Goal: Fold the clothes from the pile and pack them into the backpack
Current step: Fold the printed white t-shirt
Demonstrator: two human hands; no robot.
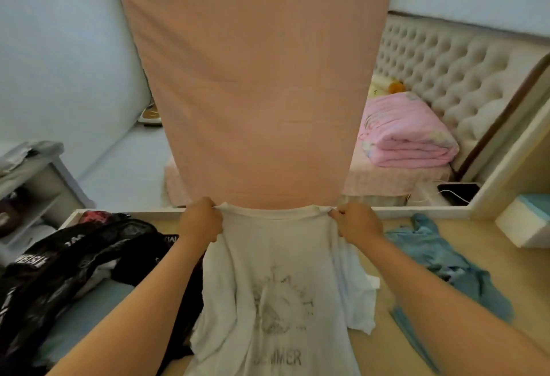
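Observation:
A white T-shirt (276,286) with a faded round print and the word "SUMMER" hangs in front of me, stretched by its shoulders. My left hand (201,221) grips the left shoulder seam and my right hand (358,224) pinches the right one. The shirt's lower part drapes down over the wooden table (387,346). A black backpack (74,262) with white lettering lies on the table's left side, with dark clothes spilling around it. A crumpled blue garment (446,268) lies on the table to the right.
A tall pink upright panel (256,78) rises just behind the table's far edge. Beyond it is a bed with a folded pink blanket (404,134) and a tufted headboard (446,72). A shelf unit (32,191) stands left; a white box (523,221) sits at the right.

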